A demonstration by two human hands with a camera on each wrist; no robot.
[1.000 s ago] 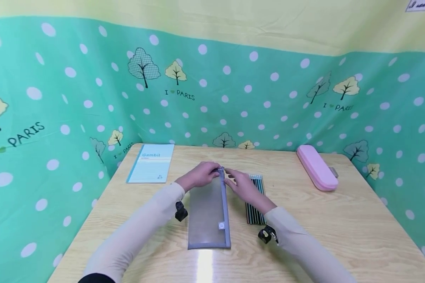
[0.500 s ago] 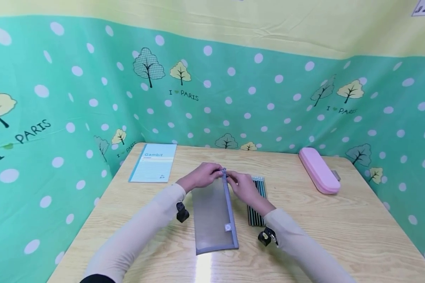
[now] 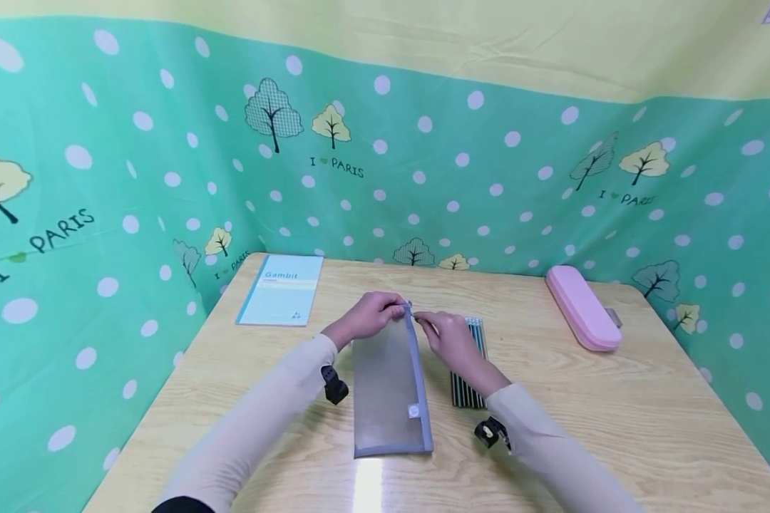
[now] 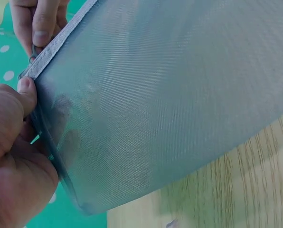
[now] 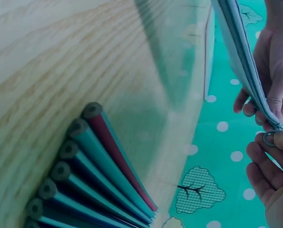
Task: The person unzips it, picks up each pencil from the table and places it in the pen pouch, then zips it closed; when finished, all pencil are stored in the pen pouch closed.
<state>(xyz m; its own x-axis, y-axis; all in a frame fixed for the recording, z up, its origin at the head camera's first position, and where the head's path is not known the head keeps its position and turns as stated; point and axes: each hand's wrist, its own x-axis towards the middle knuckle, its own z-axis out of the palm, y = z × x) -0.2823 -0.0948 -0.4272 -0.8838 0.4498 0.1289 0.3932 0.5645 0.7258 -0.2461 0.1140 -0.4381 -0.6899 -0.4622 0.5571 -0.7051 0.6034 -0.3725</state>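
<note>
A grey mesh zipper pouch [image 3: 388, 399] stretches lengthwise before me, its zipper edge on the right. At the far end my left hand [image 3: 373, 315] grips the top corner, thumb on the near side in the left wrist view, other fingers showing dimly through the mesh. My right hand [image 3: 454, 345] meets it there, thumb and forefinger pinching the small ring of the zipper pull [image 5: 268, 138]. This pull sits at the far end of the zipper. A row of dark and teal pencils [image 3: 467, 388] lies under and beside my right wrist; one pencil [image 5: 117, 152] is dark red.
A light blue notebook [image 3: 281, 292] marked "Gambit" lies at the back left of the wooden table [image 3: 616, 427]. The pink pencil case [image 3: 582, 308] rests at the back right. Behind the table hangs a green dotted cloth [image 3: 488, 178].
The right fingers, spread near the pouch's corner a second ago, have closed on the zipper pull. The pouch's near end has swung slightly right. The whole view has shifted a little.
</note>
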